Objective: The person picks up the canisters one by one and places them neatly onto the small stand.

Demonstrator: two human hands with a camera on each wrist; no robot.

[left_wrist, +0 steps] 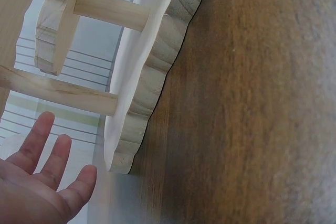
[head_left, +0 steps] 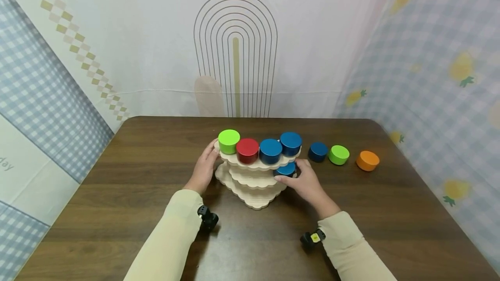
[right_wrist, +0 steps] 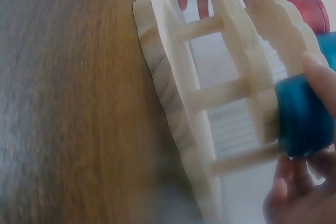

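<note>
A wooden three-tier stand with scalloped edges is upright on the table. On its top tier sit a lime-green round block, a red one and two blue ones. My left hand holds the top tier's left edge; three of its fingers stretch out free in the left wrist view. With thumb and fingers, my right hand pinches another blue round block at the right end of the middle tier. The top tier partly hides that block in the head view.
Right of the stand, a dark blue round block, a lime-green round block and an orange round block lie on the brown table. A patterned cloth hangs behind the table.
</note>
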